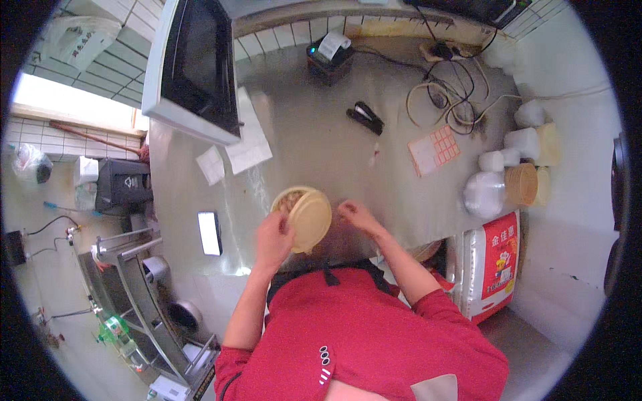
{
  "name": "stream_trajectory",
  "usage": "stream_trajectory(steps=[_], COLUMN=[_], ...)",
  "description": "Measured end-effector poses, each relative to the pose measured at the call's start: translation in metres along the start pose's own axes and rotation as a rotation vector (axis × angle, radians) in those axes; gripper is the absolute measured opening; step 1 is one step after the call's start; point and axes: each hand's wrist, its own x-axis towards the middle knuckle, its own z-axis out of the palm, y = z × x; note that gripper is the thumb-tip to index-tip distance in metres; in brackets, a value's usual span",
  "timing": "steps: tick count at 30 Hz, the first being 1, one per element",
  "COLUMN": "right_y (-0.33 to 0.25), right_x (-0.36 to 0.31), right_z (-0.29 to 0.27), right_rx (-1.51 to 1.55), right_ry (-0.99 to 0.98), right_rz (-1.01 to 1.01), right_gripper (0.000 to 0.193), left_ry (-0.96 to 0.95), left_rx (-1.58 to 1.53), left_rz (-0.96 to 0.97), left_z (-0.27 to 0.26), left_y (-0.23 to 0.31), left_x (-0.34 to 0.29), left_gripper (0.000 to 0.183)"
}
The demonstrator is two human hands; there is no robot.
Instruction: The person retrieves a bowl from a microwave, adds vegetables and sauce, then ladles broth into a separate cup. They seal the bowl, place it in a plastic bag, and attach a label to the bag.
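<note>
So the left hand [274,235] has the pale yellow round lid [311,219] pinched at its left edge, lid tilted over the food bowl [275,202], center frame. Lid's long way runs roughly up-down, just right of that grip. Right hand [357,216] is just off its right side, fingers curled; can't really tell if they've got anything. Bare metal worktop [304,123] above, phone [210,234] off left, black stapler [366,118] upper middle.
</note>
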Motion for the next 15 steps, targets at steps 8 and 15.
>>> stream_trajectory(steps=[8,15], right_y=[0.031,-0.020], right_x=[-0.065,-0.030], right_z=[0.011,0.074], right_rx=[0.059,0.247], right_ry=[0.038,0.291], right_rz=[0.066,-0.059], right_gripper=[0.034,0.029], left_ry=[0.259,0.150], left_rx=[-0.286,0.623], left_rz=[0.076,-0.426], left_z=[-0.069,-0.101], left_y=[0.047,-0.301], left_x=[0.034,-0.047], left_gripper=[0.047,0.094])
